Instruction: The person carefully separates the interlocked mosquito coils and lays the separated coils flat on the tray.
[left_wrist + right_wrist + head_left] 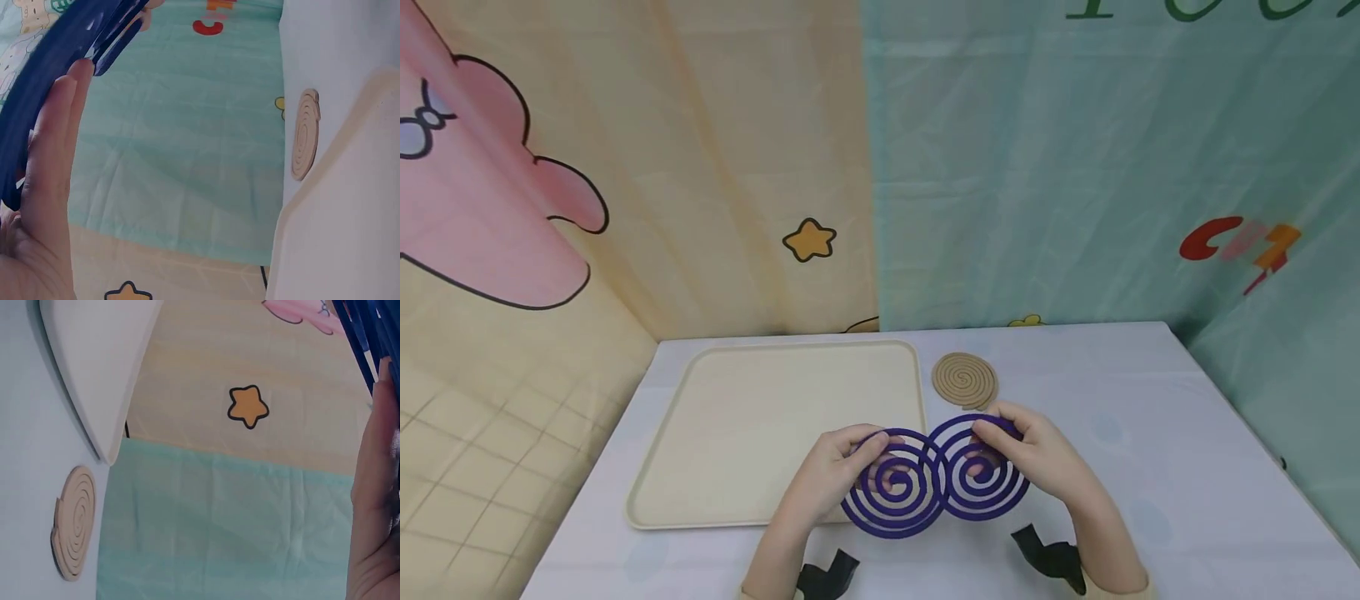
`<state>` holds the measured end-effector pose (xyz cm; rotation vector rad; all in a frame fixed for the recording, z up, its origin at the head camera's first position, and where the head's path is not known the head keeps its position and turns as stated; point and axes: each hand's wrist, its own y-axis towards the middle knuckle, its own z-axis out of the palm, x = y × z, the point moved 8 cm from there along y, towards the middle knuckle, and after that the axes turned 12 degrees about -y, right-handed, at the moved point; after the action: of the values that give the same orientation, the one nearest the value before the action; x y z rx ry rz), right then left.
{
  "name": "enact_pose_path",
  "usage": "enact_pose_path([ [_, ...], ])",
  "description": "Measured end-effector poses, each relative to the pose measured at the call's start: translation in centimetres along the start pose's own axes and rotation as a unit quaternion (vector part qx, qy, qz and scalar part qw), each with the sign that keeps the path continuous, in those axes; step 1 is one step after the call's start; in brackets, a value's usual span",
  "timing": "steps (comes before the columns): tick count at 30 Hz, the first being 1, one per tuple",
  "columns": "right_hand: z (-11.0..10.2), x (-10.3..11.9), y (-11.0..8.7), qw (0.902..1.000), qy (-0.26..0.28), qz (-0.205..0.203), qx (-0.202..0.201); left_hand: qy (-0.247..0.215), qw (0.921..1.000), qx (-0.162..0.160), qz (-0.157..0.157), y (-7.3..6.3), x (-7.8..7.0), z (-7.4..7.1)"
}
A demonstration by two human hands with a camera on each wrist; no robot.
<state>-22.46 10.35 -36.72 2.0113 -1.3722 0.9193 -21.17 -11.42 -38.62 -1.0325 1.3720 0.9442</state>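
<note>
Two purple spiral mosquito coils are held up side by side over the front of the table in the head view, their inner edges overlapping. My left hand [826, 473] pinches the left mosquito coil [898, 478] near its upper left edge, thumb in front and other fingers behind. The right mosquito coil [981, 479] is gripped by my right hand [1047, 454] at its upper right, with the thumb across the front. In the left wrist view, straight fingers [53, 144] lie along the back of a coil [44, 72]. Behind the hands lies a tan, tightly wound coil [965, 380].
A cream rectangular tray [775, 400] lies on the left of the white-covered table [1150, 433]. Printed curtains [1037, 167] hang behind and beside the table. Black straps [829, 575] stick out at both wrists.
</note>
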Motion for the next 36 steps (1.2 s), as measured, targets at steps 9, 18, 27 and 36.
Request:
enact_pose_path([
  [9,0.1,-2.3,0.8,0.9857,0.152,0.072,-0.009,-0.123,0.9888,-0.075,-0.038,0.7,1.3,-1.5],
  [18,-0.5,-3.6,0.8,0.9629,0.231,0.138,-0.022,-0.173,0.9800,-0.094,-0.027,0.8,1.0,-1.1],
  [27,0.0,-4.6,1.6,0.9106,0.377,0.151,-0.077,-0.280,0.9486,-0.148,-0.006,1.1,1.9,-2.2],
  [36,2.9,-5.5,2.6,0.8919,0.407,0.175,-0.089,-0.259,0.9344,-0.244,0.014,0.5,2.7,-5.0],
])
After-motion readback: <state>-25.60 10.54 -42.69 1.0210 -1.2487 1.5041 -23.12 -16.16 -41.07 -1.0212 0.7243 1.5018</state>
